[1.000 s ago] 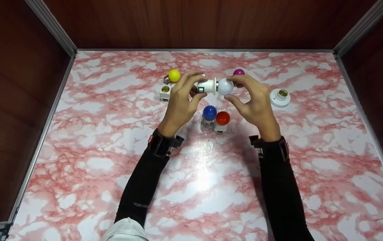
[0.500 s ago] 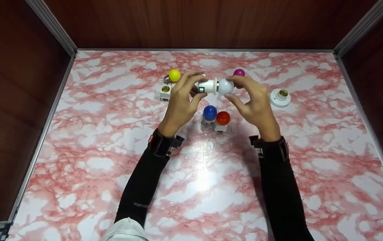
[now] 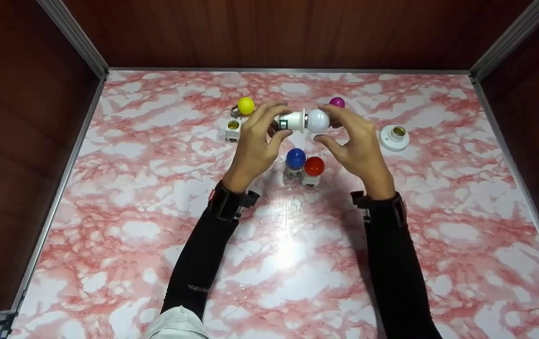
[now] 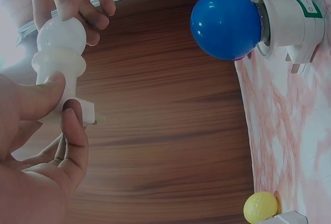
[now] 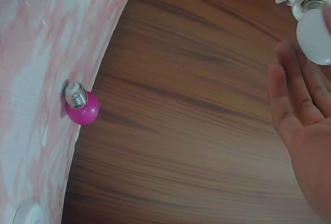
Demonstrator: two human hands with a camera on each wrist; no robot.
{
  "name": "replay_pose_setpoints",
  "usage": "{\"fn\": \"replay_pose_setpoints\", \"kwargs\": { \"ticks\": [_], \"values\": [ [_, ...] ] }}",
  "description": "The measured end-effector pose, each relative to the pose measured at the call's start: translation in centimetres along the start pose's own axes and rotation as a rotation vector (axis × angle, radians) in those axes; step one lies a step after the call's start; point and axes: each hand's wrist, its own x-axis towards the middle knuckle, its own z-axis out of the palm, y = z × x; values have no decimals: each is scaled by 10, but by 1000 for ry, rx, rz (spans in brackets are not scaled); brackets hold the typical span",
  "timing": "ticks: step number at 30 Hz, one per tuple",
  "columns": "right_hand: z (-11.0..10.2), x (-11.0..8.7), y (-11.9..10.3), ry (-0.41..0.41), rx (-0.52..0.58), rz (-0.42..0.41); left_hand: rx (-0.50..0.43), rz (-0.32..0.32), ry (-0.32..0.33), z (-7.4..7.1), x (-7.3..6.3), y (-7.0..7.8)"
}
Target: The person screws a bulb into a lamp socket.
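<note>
My left hand (image 3: 256, 141) pinches a white plug-in lamp holder (image 3: 293, 121) between thumb and fingers, above the table. Its mouth faces right, and a white light bulb (image 3: 317, 121) sits in it with some of the metal screw base showing. Around the bulb's far end is my right hand (image 3: 361, 141). The right thumb stands a little apart from the glass, while a fingertip (image 4: 66, 12) lies at the bulb in the left wrist view. In the right wrist view the other fingers are loosely extended beside the bulb.
Nearer me, a blue bulb (image 3: 296, 158) and a red bulb (image 3: 314, 166) stand in white holders. Behind my hands lie a yellow bulb (image 3: 246, 105) and a magenta bulb (image 3: 337, 102). A square holder (image 3: 232, 129) is at left, a round-based one (image 3: 394, 138) at right.
My right thumb has come away from the white bulb, and the right fingers have loosened around it. The left hand keeps its pinch on the holder in the same place.
</note>
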Motion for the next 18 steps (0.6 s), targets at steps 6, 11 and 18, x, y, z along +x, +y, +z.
{"fn": "replay_pose_setpoints", "kwargs": {
  "ticks": [6,11,18],
  "values": [
    [0,0,0,20,-19,15,-2,12,-12,0,0,-1],
    [1,1,-1,68,12,-15,-1,19,-13,0,-1,-2],
    [2,3,-2,115,101,-93,-5,25,-20,0,-1,-1]
  ]
}}
